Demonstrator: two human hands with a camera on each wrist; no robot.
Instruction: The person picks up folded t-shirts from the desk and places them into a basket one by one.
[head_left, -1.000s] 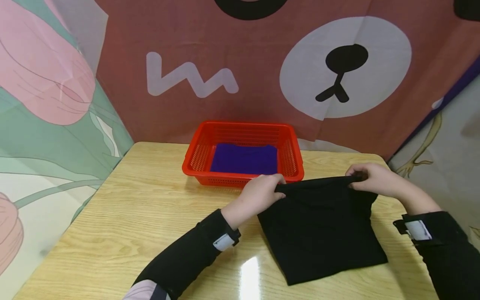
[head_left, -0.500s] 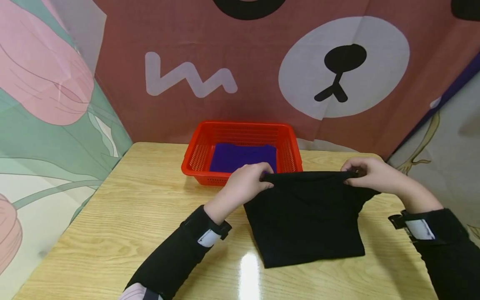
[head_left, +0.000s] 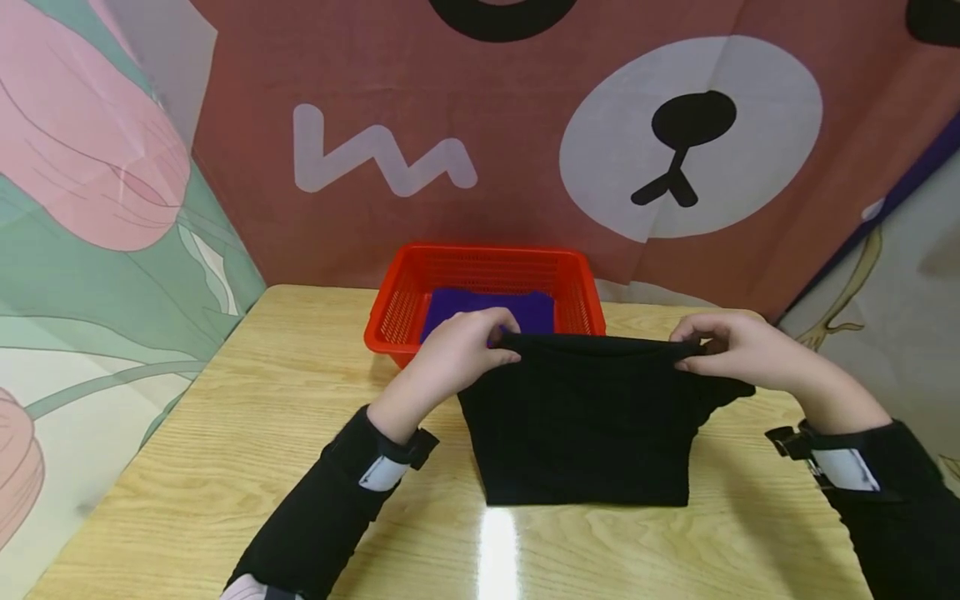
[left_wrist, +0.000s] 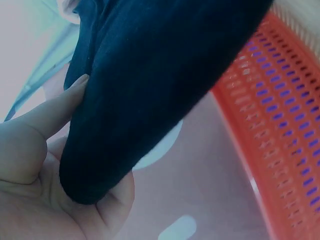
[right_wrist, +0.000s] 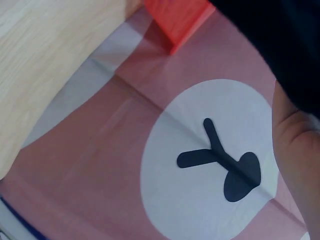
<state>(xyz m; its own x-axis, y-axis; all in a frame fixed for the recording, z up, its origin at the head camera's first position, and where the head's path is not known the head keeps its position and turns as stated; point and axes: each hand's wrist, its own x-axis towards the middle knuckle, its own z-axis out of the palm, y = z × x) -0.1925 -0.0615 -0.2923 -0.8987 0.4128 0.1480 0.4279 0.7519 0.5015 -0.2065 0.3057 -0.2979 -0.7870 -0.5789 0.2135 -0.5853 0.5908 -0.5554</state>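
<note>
A black garment (head_left: 585, 417) hangs from both hands in the head view, its lower edge nearly level over the table and its layers loosely folded. At its upper left corner the left hand (head_left: 465, 350) pinches it between thumb and fingers. The right hand (head_left: 750, 354) grips the same top edge farther right, and a short flap sticks out beyond those fingers. In the left wrist view, the dark fabric (left_wrist: 135, 95) lies between the thumb and curled fingers. Only part of the right hand (right_wrist: 295, 145) shows in its wrist view, beside the cloth.
Behind the garment stands a red perforated plastic basket (head_left: 386, 321), its front right partly covered from view. Folded purple cloth (head_left: 450, 306) lies inside it. The wooden table (head_left: 247, 433) ends at a wall hung with printed fabric (head_left: 360, 225).
Both hands have kept their hold. The left hand has moved left and up, the right slightly left. The garment has shifted left, its lower edge rising and levelling out.
</note>
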